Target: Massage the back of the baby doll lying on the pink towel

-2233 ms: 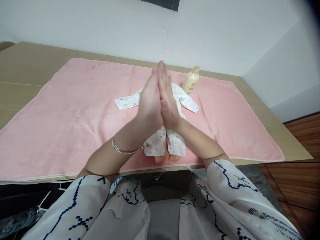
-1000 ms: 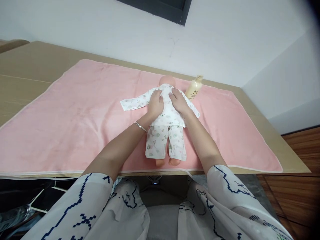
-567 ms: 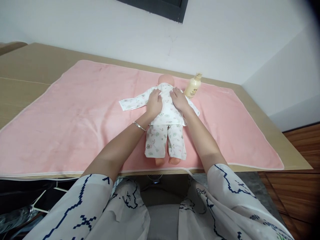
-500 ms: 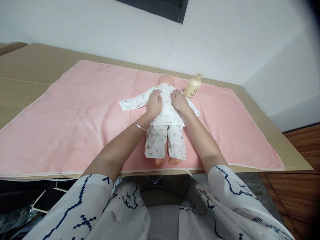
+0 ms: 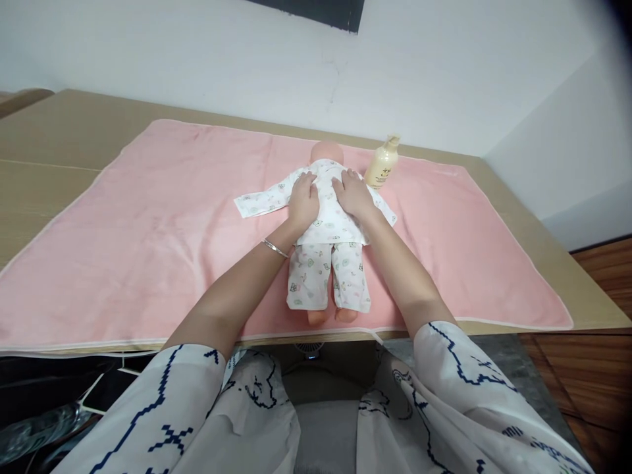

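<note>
A baby doll (image 5: 329, 257) in white printed pyjamas lies on a pink towel (image 5: 162, 217), head toward the wall and bare feet at the table's near edge. My left hand (image 5: 302, 199) rests flat on the left side of its upper body, fingers stretched out. My right hand (image 5: 351, 194) lies flat on the right side, fingers also spread. A silver bangle (image 5: 274, 247) circles my left wrist. The doll's empty left sleeve spreads out over the towel.
A cream lotion bottle (image 5: 382, 164) stands just right of the doll's head. The towel covers most of a tan table (image 5: 54, 131) set against a white wall. Wooden floor shows at the right. My patterned sleeves fill the bottom of the view.
Two seconds ago my palms were pressed together above the doll. They have come down flat onto its upper body and have stayed there with little movement.
</note>
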`<state>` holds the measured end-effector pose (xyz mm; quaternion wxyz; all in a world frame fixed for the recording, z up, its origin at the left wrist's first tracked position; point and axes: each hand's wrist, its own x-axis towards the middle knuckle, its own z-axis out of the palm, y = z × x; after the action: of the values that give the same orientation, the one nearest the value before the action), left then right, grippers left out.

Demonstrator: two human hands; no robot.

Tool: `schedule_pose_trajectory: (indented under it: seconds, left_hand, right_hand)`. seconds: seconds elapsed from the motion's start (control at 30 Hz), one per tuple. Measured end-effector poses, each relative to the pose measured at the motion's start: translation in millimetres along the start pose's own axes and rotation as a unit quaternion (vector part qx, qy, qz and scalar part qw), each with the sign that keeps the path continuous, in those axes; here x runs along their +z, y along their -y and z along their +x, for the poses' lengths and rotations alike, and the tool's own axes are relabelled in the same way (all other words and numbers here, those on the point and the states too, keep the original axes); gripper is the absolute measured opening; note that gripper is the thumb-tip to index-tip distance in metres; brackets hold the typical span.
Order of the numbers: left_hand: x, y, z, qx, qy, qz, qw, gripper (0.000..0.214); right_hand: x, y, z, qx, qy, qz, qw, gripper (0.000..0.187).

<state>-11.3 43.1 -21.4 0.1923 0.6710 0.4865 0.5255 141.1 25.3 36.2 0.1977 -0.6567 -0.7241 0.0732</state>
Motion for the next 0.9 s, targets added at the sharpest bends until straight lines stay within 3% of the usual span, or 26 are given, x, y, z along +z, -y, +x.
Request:
schedule_pose_trajectory:
  seconds: [0.07, 0.17, 0.3, 0.37, 0.43, 0.5, 0.57, 0.73, 0.8, 0.9]
  left_hand:
    - [-1.1, -1.4, -0.6, -0.003, -0.001, 0.003, 1.000, 0.030]
    - [-2.3, -2.2, -1.3, -0.003, 0.002, 0.005, 1.000, 0.032]
    - [-2.3, -1.8, -1.6, 0.000, -0.002, 0.005, 1.000, 0.033]
    - [-1.7, -2.0, -1.7, 0.000, -0.002, 0.005, 1.000, 0.033]
    - [-1.2, -2.5, -1.9, -0.003, 0.003, 0.004, 1.000, 0.034]
    - [-1.0, -3.2, -2.3, -0.005, 0.006, 0.002, 1.000, 0.035]
    - [-1.5, -3.9, -2.6, -0.006, 0.007, 0.002, 1.000, 0.035]
    - [-2.8, -5.5, -2.9, -0.009, 0.013, 0.016, 1.000, 0.037]
    - [-2.4, -5.7, -2.7, -0.006, 0.015, 0.015, 1.000, 0.038]
    - [-0.9, -5.5, -2.8, 0.004, 0.008, 0.017, 1.000, 0.037]
  right_hand:
    - [2.5, 14.2, -8.8, 0.001, -0.011, -0.027, 1.000, 0.061]
    - [4.8, 31.9, -18.1, -0.075, -0.003, -0.022, 0.997, 0.055]
    - [5.9, 21.7, -8.6, -0.149, 0.021, 0.022, 0.988, 0.053]
    - [6.9, 7.3, 0.3, -0.130, 0.011, 0.034, 0.991, 0.054]
    - [8.6, -2.6, 5.1, -0.069, -0.022, 0.032, 0.997, 0.056]
    - [10.3, -2.2, 2.7, -0.001, -0.055, 0.014, 0.998, 0.059]
    - [11.3, 7.7, -5.7, 0.023, -0.064, -0.006, 0.998, 0.059]
    - [6.9, 30.7, -20.9, -0.096, -0.005, -0.002, 0.995, 0.055]
    - [4.8, 25.2, -16.5, -0.129, 0.012, 0.014, 0.991, 0.054]
    - [5.2, 5.2, -4.1, -0.108, 0.005, 0.036, 0.994, 0.057]
